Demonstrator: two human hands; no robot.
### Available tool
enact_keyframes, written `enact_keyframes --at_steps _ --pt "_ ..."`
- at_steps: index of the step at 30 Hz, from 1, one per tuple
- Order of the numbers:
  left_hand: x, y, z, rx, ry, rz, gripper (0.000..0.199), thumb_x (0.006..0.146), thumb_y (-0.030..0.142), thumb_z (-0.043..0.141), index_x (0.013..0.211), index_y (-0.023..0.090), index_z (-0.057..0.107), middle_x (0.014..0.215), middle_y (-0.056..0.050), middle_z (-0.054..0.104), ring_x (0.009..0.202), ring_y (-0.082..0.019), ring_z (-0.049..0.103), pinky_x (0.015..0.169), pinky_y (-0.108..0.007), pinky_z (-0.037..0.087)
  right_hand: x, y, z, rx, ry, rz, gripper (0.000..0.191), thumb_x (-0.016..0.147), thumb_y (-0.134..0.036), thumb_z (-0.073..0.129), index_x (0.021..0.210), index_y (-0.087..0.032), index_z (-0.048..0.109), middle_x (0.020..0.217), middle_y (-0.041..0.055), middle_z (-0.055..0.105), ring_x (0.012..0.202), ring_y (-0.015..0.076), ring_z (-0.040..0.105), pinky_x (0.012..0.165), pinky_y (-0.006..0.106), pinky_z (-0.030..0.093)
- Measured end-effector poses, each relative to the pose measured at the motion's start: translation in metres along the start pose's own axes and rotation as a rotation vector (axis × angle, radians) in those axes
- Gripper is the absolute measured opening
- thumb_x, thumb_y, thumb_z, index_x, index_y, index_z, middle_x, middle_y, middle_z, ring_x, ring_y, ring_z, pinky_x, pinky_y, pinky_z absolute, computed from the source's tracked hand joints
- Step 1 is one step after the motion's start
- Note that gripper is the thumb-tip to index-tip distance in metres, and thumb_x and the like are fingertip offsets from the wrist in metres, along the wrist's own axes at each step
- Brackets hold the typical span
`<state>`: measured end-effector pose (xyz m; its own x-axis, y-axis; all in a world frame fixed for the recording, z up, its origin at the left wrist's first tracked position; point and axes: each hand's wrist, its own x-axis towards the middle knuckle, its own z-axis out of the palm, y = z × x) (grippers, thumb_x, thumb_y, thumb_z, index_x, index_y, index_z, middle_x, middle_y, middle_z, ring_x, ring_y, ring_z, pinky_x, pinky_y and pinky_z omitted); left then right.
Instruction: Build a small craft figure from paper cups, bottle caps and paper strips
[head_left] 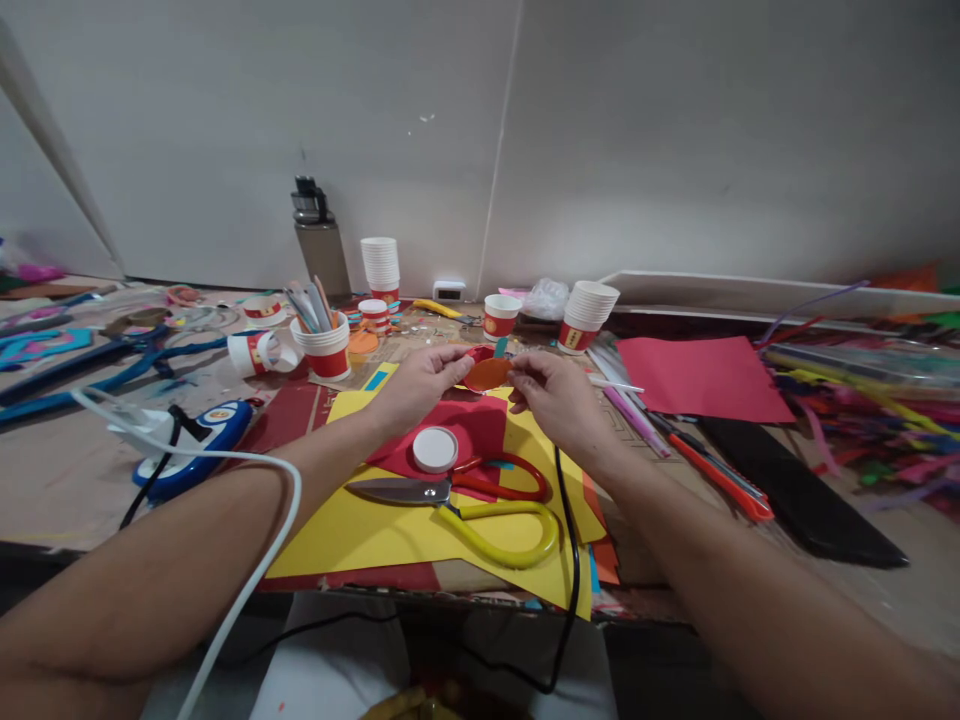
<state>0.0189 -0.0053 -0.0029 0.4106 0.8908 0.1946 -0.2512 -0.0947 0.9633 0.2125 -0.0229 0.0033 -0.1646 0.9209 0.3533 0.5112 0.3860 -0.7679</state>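
Between my two hands is a small round craft piece (pixel 487 374), orange inside with a red edge and a teal strip on top. My left hand (pixel 431 378) pinches its left edge. At its right edge are the bent fingers of my right hand (pixel 551 395), closed on that side. Below them, scissors (pixel 442 492) with one red and one yellow handle lie on yellow paper (pixel 337 535). A white round lid or cup base (pixel 435 450) rests on red paper (pixel 397 455) just above the blades.
A cup of pencils (pixel 322 350) and a tipped cup (pixel 251 353) stand to the left. Stacked paper cups (pixel 589 315) are behind on the right, near red paper (pixel 701 375), a utility knife (pixel 720 475) and a black phone-like slab (pixel 810 495). A white cable (pixel 289 520) crosses my left forearm.
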Motion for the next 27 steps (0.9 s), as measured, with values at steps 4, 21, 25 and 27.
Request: enact_keyframes --at_steps 4,21,25,27 --pt "-0.001 -0.002 0.001 -0.015 -0.002 0.013 0.035 0.080 0.037 0.068 0.108 0.016 0.067 0.105 -0.007 0.070 0.089 -0.017 0.067 0.080 -0.031 0.058 -0.001 -0.005 0.000 0.005 0.017 0.016 0.011 0.085 -0.022 0.051 0.083 -0.019 0.061 0.073 0.0021 0.064 0.059 0.0146 0.064 0.054 0.027 0.051" --pt "-0.003 -0.006 0.008 0.078 0.004 0.023 0.035 0.084 0.040 0.062 0.108 0.015 0.063 0.108 -0.007 0.067 0.083 -0.015 0.067 0.079 -0.034 0.059 -0.006 -0.007 0.003 -0.066 0.157 -0.033 0.004 0.084 -0.025 0.058 0.085 -0.020 0.058 0.075 0.0007 0.065 0.063 0.0144 0.062 0.059 0.028 0.050" --pt "-0.004 -0.006 0.010 0.079 0.008 0.023 0.034 0.084 0.040 0.061 0.107 0.015 0.062 0.109 -0.006 0.066 0.081 -0.013 0.066 0.078 -0.032 0.060 -0.005 -0.005 0.003 -0.108 0.176 -0.032 0.004 0.083 -0.024 0.058 0.083 -0.020 0.058 0.077 0.0014 0.065 0.065 0.0145 0.060 0.059 0.029 0.049" --pt "-0.003 -0.006 0.011 0.087 0.022 0.040 0.033 0.085 0.040 0.060 0.107 0.015 0.062 0.108 -0.006 0.066 0.085 -0.013 0.066 0.078 -0.030 0.060 -0.005 -0.005 0.003 -0.103 0.170 -0.035 0.005 0.082 -0.025 0.058 0.083 -0.020 0.059 0.077 0.0014 0.065 0.064 0.0142 0.059 0.059 0.029 0.049"
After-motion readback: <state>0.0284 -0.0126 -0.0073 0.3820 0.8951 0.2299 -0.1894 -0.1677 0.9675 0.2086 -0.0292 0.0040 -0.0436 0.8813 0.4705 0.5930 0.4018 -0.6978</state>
